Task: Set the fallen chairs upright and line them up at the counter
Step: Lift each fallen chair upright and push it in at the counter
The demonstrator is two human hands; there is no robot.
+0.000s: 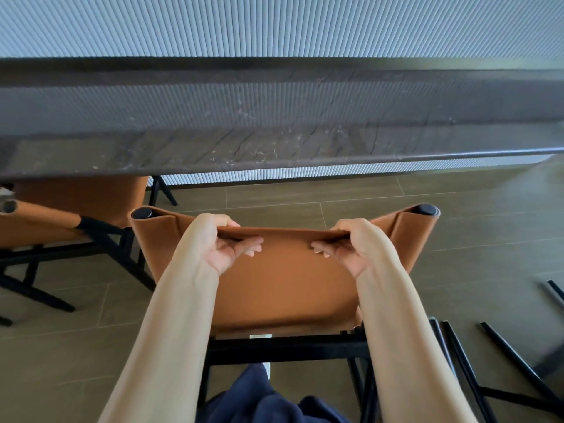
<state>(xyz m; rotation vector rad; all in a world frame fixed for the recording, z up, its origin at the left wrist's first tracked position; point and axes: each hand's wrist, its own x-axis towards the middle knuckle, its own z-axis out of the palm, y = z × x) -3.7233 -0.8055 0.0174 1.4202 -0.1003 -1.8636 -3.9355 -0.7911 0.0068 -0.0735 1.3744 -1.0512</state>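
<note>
Under the dark wooden counter [274,141], grey tiled floor [381,206] is left free; the left is blocked by a tan black-framed chair [82,198].

Middle chair [283,285]: tan leather sling back stretched between two black-capped posts, black frame below. It stands upright with its back to the viewer, facing the counter [274,141], just short of the edge. Left hand [225,248] and right hand [357,248] grip the back's top edge, fingers curled over it.

Left chair [76,209]: same make, upright, seat partly under the counter, just beside the middle chair.

Third chair [512,358]: far right, only slanting black legs show.

Counter: long, dark, worn wood.
</note>
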